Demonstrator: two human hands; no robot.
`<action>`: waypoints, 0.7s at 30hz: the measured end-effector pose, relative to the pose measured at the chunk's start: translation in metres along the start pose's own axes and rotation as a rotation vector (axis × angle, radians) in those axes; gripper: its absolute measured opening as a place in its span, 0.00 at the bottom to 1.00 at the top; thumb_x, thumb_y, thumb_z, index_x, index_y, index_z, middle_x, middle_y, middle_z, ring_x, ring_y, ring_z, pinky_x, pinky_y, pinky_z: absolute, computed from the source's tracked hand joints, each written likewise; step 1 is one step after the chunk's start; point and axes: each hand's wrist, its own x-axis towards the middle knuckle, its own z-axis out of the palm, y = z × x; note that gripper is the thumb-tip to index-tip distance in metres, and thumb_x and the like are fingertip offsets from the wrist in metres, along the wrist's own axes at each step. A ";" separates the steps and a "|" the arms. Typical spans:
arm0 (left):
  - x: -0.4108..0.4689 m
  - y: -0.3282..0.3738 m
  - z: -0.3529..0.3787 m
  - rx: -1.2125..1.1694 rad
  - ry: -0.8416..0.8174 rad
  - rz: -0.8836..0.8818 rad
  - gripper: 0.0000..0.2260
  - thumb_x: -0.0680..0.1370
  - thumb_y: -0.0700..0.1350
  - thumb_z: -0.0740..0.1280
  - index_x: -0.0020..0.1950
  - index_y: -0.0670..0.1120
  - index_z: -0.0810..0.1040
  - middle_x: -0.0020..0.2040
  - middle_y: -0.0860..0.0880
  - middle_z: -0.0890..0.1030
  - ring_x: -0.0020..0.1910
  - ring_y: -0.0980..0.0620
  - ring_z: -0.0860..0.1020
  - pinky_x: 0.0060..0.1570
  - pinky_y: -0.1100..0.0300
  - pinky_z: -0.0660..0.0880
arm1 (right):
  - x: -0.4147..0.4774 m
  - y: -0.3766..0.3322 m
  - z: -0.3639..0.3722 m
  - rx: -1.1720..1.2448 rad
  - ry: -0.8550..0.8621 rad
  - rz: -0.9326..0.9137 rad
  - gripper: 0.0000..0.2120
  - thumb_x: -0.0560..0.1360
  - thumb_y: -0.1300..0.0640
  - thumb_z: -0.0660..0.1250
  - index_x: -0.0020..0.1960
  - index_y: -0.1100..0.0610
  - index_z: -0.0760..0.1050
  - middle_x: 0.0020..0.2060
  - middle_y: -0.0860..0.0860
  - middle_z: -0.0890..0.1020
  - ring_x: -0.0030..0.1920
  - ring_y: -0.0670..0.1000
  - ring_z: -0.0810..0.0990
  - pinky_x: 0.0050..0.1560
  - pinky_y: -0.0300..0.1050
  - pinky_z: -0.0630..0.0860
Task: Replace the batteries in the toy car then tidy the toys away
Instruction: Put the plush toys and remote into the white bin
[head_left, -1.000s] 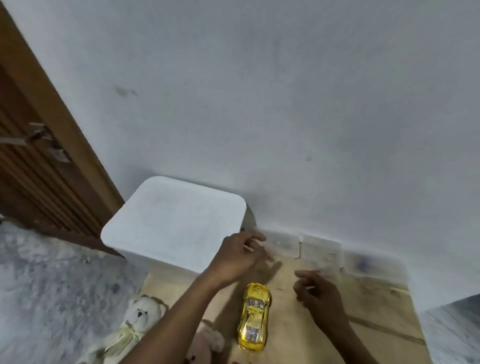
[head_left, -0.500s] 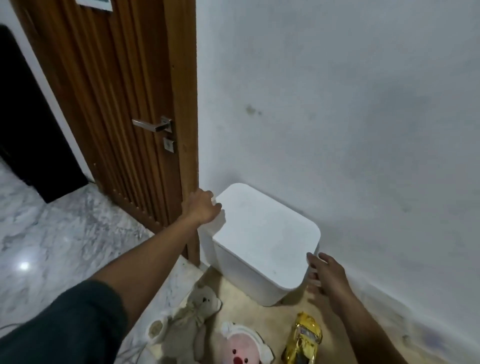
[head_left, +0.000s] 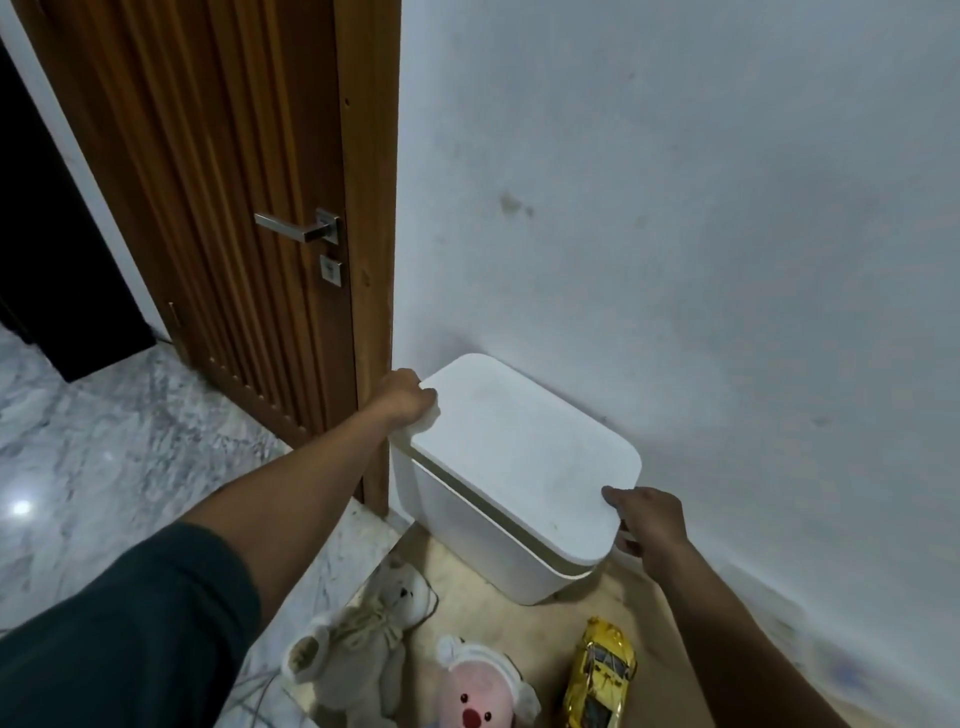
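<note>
Both hands, left hand (head_left: 408, 397) and right hand (head_left: 649, 522), grasp the bin lid (head_left: 524, 452); toy car (head_left: 600, 675) and plush toys (head_left: 358, 649) lie unstored before the bin.

Both arms are stretched forward, well apart. The left hand (head_left: 408, 397) reaches far out from a dark sleeve (head_left: 130, 629), wrist straight, fingers curled over the far left corner of the lid (head_left: 524, 457). The right hand (head_left: 649, 522) sits nearer, palm down, thumb on top of the lid's near right corner, fingers tucked beneath its edge. Forearms bare.
</note>
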 end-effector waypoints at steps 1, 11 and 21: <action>0.000 0.003 -0.001 0.003 0.020 0.011 0.18 0.80 0.51 0.63 0.59 0.38 0.79 0.57 0.41 0.81 0.55 0.41 0.80 0.46 0.56 0.71 | -0.001 -0.001 0.000 0.012 0.004 -0.001 0.10 0.69 0.56 0.76 0.44 0.62 0.80 0.40 0.60 0.83 0.35 0.59 0.79 0.35 0.48 0.75; -0.014 0.008 -0.007 -0.136 0.117 0.040 0.13 0.78 0.50 0.64 0.58 0.43 0.79 0.57 0.44 0.82 0.55 0.44 0.80 0.49 0.55 0.74 | -0.017 0.003 0.003 0.138 0.095 -0.093 0.15 0.69 0.55 0.74 0.56 0.54 0.82 0.49 0.52 0.85 0.49 0.58 0.84 0.49 0.57 0.83; -0.098 0.061 -0.011 -0.063 -0.135 0.185 0.24 0.78 0.61 0.64 0.41 0.40 0.81 0.37 0.46 0.80 0.36 0.46 0.79 0.36 0.56 0.72 | -0.057 0.026 -0.082 0.204 0.312 0.006 0.15 0.74 0.46 0.72 0.40 0.58 0.77 0.40 0.54 0.82 0.41 0.56 0.80 0.48 0.51 0.76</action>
